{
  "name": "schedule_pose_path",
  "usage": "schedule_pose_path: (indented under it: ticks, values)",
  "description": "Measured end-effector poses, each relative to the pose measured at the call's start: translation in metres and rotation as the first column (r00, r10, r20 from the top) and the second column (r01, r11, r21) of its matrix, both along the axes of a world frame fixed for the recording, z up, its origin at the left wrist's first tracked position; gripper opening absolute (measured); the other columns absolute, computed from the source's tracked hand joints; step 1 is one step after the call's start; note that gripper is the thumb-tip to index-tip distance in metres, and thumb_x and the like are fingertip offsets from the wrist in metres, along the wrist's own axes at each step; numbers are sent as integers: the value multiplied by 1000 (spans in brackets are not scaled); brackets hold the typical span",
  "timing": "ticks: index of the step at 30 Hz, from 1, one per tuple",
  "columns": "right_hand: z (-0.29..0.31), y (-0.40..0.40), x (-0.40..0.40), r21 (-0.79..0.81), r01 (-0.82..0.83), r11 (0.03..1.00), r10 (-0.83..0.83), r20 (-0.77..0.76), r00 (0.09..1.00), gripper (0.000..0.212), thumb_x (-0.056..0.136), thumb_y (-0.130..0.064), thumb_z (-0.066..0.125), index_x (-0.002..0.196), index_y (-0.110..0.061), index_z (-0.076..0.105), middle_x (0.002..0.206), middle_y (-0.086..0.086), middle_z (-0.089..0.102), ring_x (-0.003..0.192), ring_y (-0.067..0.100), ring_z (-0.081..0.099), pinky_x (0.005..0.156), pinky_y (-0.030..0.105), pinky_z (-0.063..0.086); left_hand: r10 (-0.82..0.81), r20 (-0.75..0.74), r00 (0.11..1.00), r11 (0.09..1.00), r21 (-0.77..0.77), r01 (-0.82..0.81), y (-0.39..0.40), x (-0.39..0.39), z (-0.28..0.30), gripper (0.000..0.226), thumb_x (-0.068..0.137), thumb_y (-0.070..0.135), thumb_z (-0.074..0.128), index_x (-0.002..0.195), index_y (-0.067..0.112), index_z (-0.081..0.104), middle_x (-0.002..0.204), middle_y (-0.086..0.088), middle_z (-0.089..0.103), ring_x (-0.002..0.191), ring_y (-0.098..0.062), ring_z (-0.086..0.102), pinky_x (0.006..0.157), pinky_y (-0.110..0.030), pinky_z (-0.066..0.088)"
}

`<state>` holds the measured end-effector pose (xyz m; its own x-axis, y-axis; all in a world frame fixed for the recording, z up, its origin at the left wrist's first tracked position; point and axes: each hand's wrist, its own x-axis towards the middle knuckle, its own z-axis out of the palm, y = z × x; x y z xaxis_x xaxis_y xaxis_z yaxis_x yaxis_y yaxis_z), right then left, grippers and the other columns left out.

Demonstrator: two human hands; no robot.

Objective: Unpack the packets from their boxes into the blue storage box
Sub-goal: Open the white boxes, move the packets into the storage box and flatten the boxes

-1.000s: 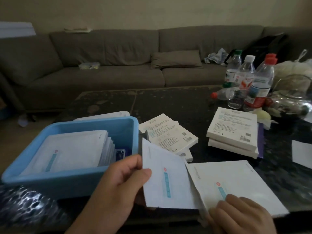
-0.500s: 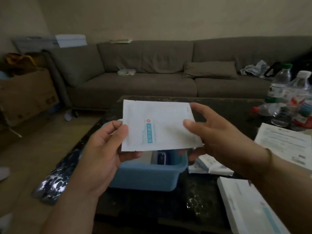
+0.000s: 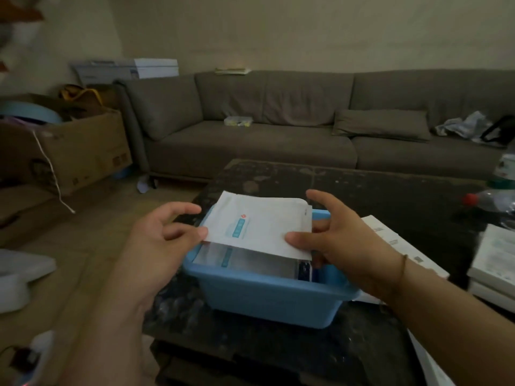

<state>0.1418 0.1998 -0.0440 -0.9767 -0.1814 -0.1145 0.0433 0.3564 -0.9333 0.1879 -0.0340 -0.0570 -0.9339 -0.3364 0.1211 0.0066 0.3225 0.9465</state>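
A white packet (image 3: 262,227) with a blue label hangs flat just above the blue storage box (image 3: 267,296) on the dark table. My left hand (image 3: 164,240) pinches the packet's left edge with its thumb. My right hand (image 3: 334,238) pinches the right edge, thumb on top. Inside the box lie more white packets (image 3: 245,261), partly hidden under the held one. White packet boxes (image 3: 401,249) lie on the table to the right of my right hand.
The dark table (image 3: 376,190) runs back toward a grey sofa (image 3: 278,121). Stacked white boxes (image 3: 493,263) and plastic bottles (image 3: 490,199) sit at the right edge. A cardboard carton (image 3: 75,151) stands on the floor at the left.
Both hands have lowered the packet from chest height down onto the top of the blue box and tilted it flatter. My view has swung left.
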Motion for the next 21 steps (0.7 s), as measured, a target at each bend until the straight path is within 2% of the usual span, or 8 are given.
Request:
schedule_pose_path:
  ticks: [1,3,6,10,14,16,18,21]
  values:
    - [-1,-2,-2,60,-12,998,13,-12,1000,86,79,-18,77,146,-40,27,99,-1,73,71,16,71,52,20,53,2,17,1000,997,-71,-1,0,0,-1,24,84,19,71,102,34,65,83,4,75,84,-11,64,70,-33,47]
    - [-2,-4,-5,140,-30,990,35,-32,999,85,80,-19,77,145,-40,27,95,-2,73,71,14,70,53,19,52,1,54,999,979,-202,10,0,0,-4,15,85,21,71,93,33,68,80,4,73,77,-9,62,63,-29,42]
    - [-5,-6,-9,231,-58,971,67,-30,997,84,81,-22,76,145,-38,25,88,0,71,70,13,68,55,19,53,-6,102,995,942,-333,40,-1,1,-8,9,85,25,71,84,34,70,81,6,70,71,-10,57,61,-29,42]
    - [-6,-10,-8,420,-87,903,128,-70,989,78,85,-40,69,146,-37,21,88,-2,64,72,9,64,57,15,48,56,99,994,869,-494,0,7,4,-4,9,88,26,67,86,35,68,83,12,64,74,-5,56,57,-22,38]
    - [-7,-13,-6,535,-96,839,187,-119,975,69,92,-41,58,147,-36,16,81,-10,51,66,6,58,53,13,44,150,84,985,766,-640,-62,16,6,0,10,90,26,63,84,35,64,90,11,52,75,-7,49,53,-17,30]
    - [-9,-14,-7,564,-86,821,205,-150,967,68,94,-39,56,148,-34,15,83,-10,49,69,5,57,65,15,48,188,78,979,726,-683,-85,16,7,2,11,90,28,63,81,35,64,92,8,50,78,-10,49,53,-18,30]
    - [-11,-15,-7,602,-70,795,220,-179,959,67,95,-38,55,148,-32,15,87,-9,50,76,6,55,81,24,50,196,72,978,691,-717,-86,15,9,3,17,91,30,59,77,28,69,84,7,53,69,-10,51,51,-21,30]
    - [-15,-19,-6,661,-49,749,263,-229,937,63,97,-40,50,148,-30,15,94,-4,59,84,11,60,85,29,51,195,125,973,644,-764,-31,17,11,4,34,95,37,51,69,19,67,70,4,56,56,-9,52,44,-19,28]
